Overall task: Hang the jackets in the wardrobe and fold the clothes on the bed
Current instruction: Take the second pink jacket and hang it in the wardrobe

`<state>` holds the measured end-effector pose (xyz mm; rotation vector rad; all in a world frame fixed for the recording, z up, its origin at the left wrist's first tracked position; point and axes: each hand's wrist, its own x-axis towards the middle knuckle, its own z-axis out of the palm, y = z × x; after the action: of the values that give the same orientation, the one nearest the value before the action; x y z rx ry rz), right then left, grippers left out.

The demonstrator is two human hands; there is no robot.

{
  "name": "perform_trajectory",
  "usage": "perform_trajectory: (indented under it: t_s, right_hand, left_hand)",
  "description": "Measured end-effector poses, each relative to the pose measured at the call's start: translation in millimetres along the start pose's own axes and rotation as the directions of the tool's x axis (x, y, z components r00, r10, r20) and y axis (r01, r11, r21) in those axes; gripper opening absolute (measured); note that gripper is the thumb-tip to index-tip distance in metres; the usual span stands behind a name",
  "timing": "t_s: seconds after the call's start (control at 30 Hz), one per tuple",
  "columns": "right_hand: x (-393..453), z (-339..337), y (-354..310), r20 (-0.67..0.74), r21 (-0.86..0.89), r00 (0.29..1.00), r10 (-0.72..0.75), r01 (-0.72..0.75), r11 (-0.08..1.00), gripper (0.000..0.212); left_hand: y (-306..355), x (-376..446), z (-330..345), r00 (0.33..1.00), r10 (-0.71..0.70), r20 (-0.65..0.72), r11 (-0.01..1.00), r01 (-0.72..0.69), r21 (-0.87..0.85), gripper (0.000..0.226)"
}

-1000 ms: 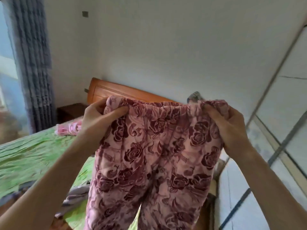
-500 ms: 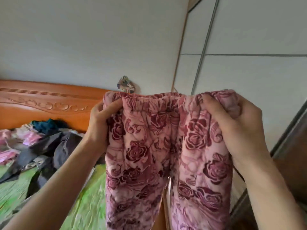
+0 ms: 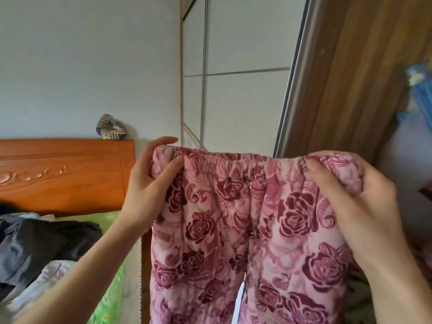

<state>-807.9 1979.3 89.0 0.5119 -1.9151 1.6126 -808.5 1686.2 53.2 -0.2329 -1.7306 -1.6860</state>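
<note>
Bedroom wall behind; both hands, left (image 3: 149,183) and right (image 3: 364,206), pinching floral trousers (image 3: 245,230) waistband, stretched between.

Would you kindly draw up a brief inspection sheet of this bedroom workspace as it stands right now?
Surface: bed with green cover, partly hidden by clothes.
Job's things: pink rose-print trousers held up by the waistband, legs hanging; wardrobe at right, sliding door partly open.
Clutter: dark clothes pile on the bed; patterned item atop the wooden headboard.
Hands: left hand pinches the waistband's left end; right hand grips its right end.
Cables: nothing seen.
Surroundings: pale wall; blue items inside the wardrobe, blurred.
</note>
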Motion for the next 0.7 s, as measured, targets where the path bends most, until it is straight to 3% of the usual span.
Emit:
perform_trajectory:
  t_s: [0.27,0.4,0.7]
  right_hand:
    - [-11,-67,-2,-0.164,-0.028,0.986,-0.027,0.023,0.999,0.032]
    - [-11,-95,-12,-0.237,-0.04,0.971,-0.04,0.032,0.999,0.034]
    - [4,-141,-31,-0.328,-0.214,0.942,-0.075,0.003,0.977,0.022]
  left_hand:
    - [16,-12,54,0.977,0.203,0.069,0.972,-0.209,0.104,0.019]
    - [25,-4,75,0.927,0.339,0.16,0.912,-0.365,0.185,0.015]
    - [35,32,143,0.866,0.436,0.244,0.9,-0.426,-0.095,0.011]
